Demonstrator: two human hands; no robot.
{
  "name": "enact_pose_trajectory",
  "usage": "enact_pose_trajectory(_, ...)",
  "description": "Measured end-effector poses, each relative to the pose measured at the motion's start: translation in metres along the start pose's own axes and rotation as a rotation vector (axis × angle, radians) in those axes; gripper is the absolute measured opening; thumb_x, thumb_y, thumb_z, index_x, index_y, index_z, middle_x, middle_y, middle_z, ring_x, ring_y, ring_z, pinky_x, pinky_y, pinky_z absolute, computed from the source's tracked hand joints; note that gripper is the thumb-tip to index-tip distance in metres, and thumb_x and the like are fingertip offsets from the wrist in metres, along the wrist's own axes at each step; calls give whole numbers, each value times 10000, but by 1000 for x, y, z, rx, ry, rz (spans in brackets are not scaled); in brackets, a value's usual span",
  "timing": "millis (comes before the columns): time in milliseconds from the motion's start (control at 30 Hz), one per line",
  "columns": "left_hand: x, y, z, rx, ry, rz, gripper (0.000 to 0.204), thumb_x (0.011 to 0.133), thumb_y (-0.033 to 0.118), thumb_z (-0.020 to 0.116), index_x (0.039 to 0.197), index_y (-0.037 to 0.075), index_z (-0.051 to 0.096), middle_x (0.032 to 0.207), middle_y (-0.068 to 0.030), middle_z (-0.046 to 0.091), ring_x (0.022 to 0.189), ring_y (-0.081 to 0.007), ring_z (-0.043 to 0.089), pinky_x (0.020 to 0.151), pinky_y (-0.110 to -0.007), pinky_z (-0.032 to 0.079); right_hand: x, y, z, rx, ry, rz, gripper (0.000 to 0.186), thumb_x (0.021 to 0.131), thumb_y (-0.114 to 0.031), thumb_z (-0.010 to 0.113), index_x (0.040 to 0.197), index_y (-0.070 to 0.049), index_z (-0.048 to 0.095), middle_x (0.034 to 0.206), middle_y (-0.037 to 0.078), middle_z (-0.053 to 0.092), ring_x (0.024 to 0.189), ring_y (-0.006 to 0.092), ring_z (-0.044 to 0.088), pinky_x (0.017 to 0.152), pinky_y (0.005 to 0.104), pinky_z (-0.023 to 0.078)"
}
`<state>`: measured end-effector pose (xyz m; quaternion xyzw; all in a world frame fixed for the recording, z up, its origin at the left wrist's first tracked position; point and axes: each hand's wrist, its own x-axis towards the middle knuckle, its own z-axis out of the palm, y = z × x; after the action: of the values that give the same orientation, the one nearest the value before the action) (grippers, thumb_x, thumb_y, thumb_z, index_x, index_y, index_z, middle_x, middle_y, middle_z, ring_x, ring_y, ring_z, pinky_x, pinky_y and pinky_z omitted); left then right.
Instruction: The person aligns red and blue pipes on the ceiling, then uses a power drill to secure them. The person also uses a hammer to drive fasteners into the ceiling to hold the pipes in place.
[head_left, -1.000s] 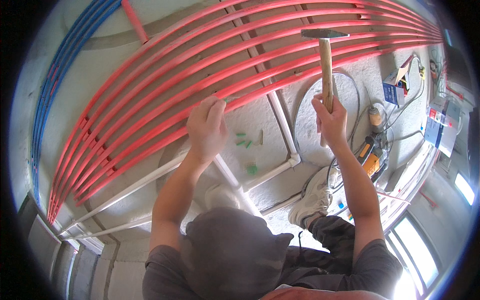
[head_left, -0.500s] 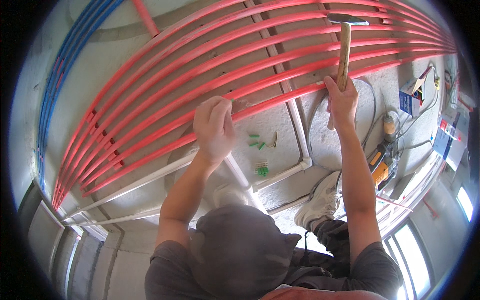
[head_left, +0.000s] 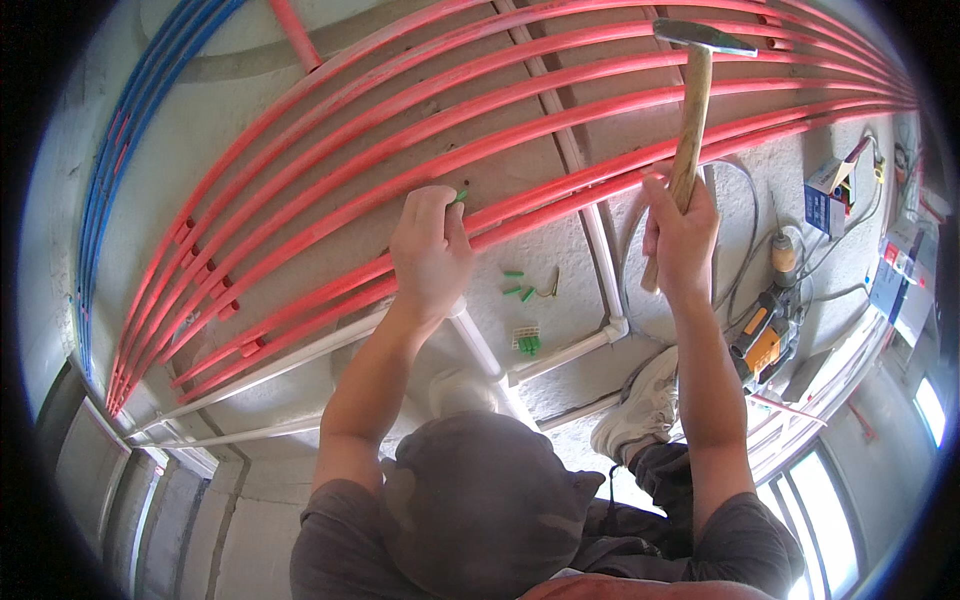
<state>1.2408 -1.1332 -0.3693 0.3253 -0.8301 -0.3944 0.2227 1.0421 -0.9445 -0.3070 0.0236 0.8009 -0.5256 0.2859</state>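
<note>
My left hand (head_left: 432,250) is pinched on a small green wall plug (head_left: 461,195), which sticks out past the fingertips near the floor between two red pipes. The wrist crosses over the two nearest red pipes (head_left: 545,223). In my right hand (head_left: 684,235) is the wooden handle of a hammer (head_left: 692,125), its metal head raised above the pipes. Loose green wall plugs (head_left: 513,274) lie on the floor to the right of my left hand, beside a thin curved metal piece (head_left: 550,283). A pale strip with green plugs (head_left: 526,340) lies closer to me.
Blue pipes (head_left: 125,150) run at the far left. White conduit (head_left: 470,340) crosses the floor near me. At right lie an orange and black power drill (head_left: 765,335), a grey cable (head_left: 748,200) and an open blue and white box (head_left: 828,200).
The second-nearest red pipe has shifted toward the nearest one, exposing floor above it. My left hand now shows the green plug more clearly. The hammer has moved slightly right.
</note>
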Motion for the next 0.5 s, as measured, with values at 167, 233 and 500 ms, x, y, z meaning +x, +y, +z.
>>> enact_pose_trajectory(167,1,-6,1,39,-10,86,163,852,-112,692,968,0,668,960,-156,663,855,-317,676,729,-385,543,-36,18,-13,-98,-98,38,269,969,-191,749,1165,-28,663,721,-43,555,579,32,470,508,231,394)
enact_pose_trajectory(233,6,-5,2,56,-7,112,166,852,-113,685,974,-2,677,967,-159,667,859,-318,678,731,-387,544,-41,35,-19,-184,-143,-31,285,967,-192,754,1178,-22,668,739,-51,545,643,36,460,573,236,400)
enact_pose_trajectory(500,7,2,1,85,25,93,181,867,-117,646,1003,0,670,1008,-163,656,890,-345,669,750,-399,550,-24,46,-47,-380,-100,-110,236,965,-179,757,1154,-50,699,635,-48,533,503,33,461,464,237,352)
